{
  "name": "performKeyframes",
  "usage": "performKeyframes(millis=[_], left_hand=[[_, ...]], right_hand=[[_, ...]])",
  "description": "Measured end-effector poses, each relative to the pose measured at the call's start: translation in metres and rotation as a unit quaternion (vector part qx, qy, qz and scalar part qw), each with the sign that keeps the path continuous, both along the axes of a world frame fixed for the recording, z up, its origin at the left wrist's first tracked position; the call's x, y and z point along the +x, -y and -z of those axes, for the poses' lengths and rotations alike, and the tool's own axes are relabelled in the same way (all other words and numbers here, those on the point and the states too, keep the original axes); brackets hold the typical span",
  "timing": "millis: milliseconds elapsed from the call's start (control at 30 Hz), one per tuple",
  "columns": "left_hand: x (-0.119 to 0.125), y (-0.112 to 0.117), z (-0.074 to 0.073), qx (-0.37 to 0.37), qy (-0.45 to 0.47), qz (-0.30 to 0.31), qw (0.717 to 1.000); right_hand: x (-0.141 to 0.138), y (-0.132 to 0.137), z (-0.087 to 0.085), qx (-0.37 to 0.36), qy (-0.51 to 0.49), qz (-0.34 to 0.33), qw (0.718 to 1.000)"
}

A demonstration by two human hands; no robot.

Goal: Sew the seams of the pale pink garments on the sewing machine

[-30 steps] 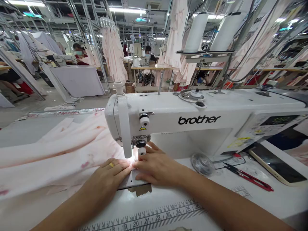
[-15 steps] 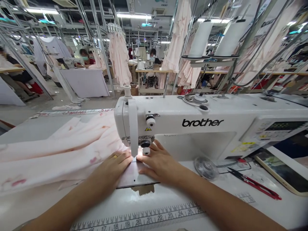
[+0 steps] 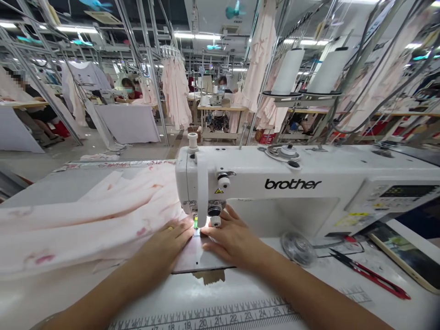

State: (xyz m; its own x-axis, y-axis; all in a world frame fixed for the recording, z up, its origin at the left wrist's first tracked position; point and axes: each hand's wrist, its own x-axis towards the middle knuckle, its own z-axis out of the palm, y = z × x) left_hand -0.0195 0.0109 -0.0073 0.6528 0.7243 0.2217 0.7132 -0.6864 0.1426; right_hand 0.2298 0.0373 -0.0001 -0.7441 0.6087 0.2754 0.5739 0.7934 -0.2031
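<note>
A white sewing table point(image 3: 213, 293) carries pale pink fabric point(image 3: 85, 224), a white Brother sewing machine point(image 3: 275, 192) and red-handled steel thread snips point(image 3: 369, 275)

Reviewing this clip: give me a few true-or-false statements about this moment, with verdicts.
The left hand wears a gold ring. True.

The right hand holds the red-handled thread snips. False: the snips lie on the table, apart from the hand, which is spread flat near the needle.

The pale pink fabric lies to the right of the white Brother sewing machine. False: it lies to the machine's left, with the left hand on it.

A ruler scale runs along the tabletop in front of the hands. True.
</note>
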Motion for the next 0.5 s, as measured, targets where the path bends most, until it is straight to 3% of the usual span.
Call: performKeyframes(millis=[167, 300, 367, 500], left_hand=[[0.003, 0.002, -0.006, -0.033, 0.0, -0.008, 0.999], [0.004, 0.003, -0.005, -0.053, 0.016, -0.015, 0.998], [0.002, 0.0, -0.006, -0.063, 0.016, -0.026, 0.998], [-0.016, -0.014, -0.007, -0.052, 0.009, -0.105, 0.993]], right_hand=[[-0.004, -0.001, -0.008, -0.009, 0.007, 0.018, 1.0], [0.008, 0.009, -0.017, -0.016, 0.056, 0.093, 0.994], [0.027, 0.021, -0.014, -0.001, 0.086, 0.125, 0.988], [0.094, 0.048, 0.017, 0.164, 0.08, 0.199, 0.963]])
